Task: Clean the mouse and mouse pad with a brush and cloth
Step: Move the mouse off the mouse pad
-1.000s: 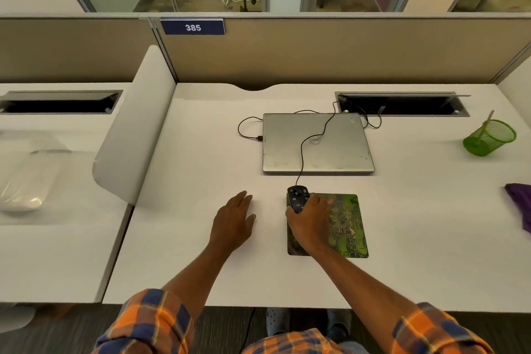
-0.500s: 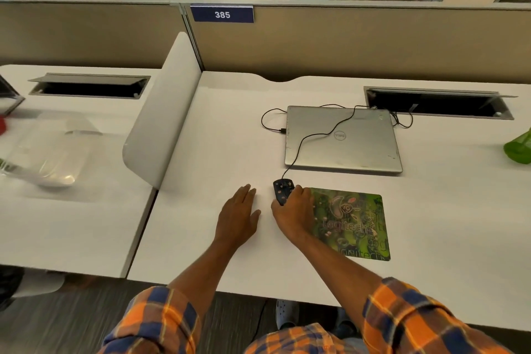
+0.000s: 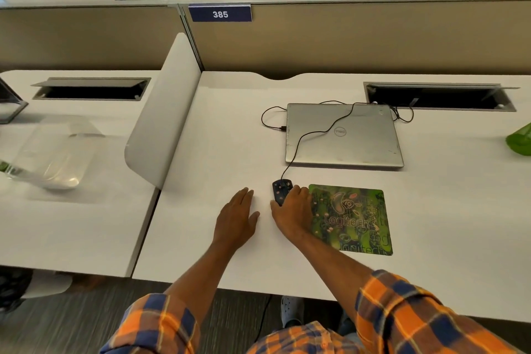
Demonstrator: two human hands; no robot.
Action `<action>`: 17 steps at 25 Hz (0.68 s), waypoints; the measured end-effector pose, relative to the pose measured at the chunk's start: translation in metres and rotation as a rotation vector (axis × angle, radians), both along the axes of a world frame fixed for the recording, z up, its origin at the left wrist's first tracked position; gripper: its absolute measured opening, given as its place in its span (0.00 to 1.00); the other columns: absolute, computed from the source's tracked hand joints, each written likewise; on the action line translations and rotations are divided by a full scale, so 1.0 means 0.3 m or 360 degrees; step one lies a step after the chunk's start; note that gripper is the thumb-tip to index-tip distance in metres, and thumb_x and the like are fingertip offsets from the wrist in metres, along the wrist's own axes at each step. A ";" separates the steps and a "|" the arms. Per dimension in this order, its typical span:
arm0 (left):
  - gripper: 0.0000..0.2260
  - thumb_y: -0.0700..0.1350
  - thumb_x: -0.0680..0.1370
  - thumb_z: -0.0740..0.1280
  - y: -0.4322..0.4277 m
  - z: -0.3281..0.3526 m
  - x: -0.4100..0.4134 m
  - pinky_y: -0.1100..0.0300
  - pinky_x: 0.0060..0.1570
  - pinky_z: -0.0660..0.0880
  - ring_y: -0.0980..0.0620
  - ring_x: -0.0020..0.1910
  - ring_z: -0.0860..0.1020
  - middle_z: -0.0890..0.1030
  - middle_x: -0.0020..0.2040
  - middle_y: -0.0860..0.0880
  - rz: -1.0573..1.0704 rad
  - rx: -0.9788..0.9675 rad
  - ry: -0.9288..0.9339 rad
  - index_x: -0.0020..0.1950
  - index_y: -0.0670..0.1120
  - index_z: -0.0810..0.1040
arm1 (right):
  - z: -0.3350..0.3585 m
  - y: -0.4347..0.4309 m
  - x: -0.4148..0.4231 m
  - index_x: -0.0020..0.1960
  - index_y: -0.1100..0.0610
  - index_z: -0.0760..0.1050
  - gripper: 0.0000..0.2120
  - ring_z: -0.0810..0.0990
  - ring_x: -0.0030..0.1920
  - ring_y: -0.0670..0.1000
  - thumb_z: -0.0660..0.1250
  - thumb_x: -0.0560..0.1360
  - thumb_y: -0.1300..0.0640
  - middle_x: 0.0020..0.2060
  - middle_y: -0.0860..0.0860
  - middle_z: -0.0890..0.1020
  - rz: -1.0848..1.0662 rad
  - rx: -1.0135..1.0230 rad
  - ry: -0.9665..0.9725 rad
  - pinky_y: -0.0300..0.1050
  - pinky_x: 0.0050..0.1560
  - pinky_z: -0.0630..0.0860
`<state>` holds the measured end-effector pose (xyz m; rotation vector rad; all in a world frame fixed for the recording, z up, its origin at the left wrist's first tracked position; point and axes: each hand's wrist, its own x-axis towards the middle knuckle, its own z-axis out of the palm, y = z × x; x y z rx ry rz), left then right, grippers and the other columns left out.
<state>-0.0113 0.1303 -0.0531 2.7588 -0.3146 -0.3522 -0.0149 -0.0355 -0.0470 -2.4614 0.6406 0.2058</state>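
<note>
The right hand (image 3: 291, 210) curls over the rear of a small black mouse (image 3: 281, 188), gripping it. The mouse sits on the white counter (image 3: 227, 138), just left of a green patterned mouse pad (image 3: 352, 218). The left hand (image 3: 236, 217) lies flat beside it, fingers straight and together, palm down. The mouse's cable (image 3: 313, 133) runs back across a closed silver laptop (image 3: 359, 146).

Right hand (image 3: 291, 211) grips mouse (image 3: 281, 188) just left of mouse pad (image 3: 356, 218); left hand (image 3: 237, 217) flat on desk (image 3: 218, 138).
</note>
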 end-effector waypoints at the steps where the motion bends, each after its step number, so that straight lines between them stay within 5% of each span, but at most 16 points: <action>1: 0.29 0.53 0.86 0.64 -0.004 0.002 0.000 0.51 0.80 0.67 0.48 0.84 0.63 0.63 0.85 0.48 -0.0005 -0.0003 -0.0006 0.85 0.47 0.61 | 0.002 -0.001 0.000 0.74 0.61 0.67 0.35 0.72 0.70 0.58 0.74 0.78 0.41 0.70 0.57 0.73 0.0001 0.0011 0.0010 0.52 0.64 0.79; 6: 0.27 0.51 0.86 0.65 -0.032 0.019 0.003 0.51 0.79 0.68 0.48 0.82 0.66 0.66 0.83 0.47 -0.0038 -0.0027 -0.0057 0.84 0.46 0.64 | 0.019 -0.032 -0.011 0.74 0.61 0.68 0.36 0.72 0.70 0.59 0.73 0.78 0.38 0.70 0.58 0.73 -0.0006 0.0107 -0.0017 0.54 0.66 0.77; 12: 0.18 0.41 0.82 0.70 -0.158 0.070 0.034 0.48 0.60 0.81 0.43 0.63 0.83 0.85 0.65 0.45 -0.0120 -0.0223 -0.0409 0.72 0.44 0.80 | 0.051 -0.181 -0.027 0.73 0.60 0.70 0.29 0.74 0.69 0.58 0.71 0.81 0.43 0.68 0.56 0.74 -0.0046 0.0154 -0.0110 0.55 0.62 0.79; 17: 0.18 0.43 0.84 0.68 -0.353 0.097 0.065 0.47 0.65 0.79 0.43 0.65 0.81 0.83 0.68 0.45 -0.0255 -0.0317 -0.0334 0.74 0.44 0.78 | 0.067 -0.408 -0.046 0.75 0.58 0.71 0.24 0.76 0.68 0.57 0.67 0.82 0.50 0.70 0.56 0.76 -0.0167 0.0188 -0.0177 0.51 0.62 0.78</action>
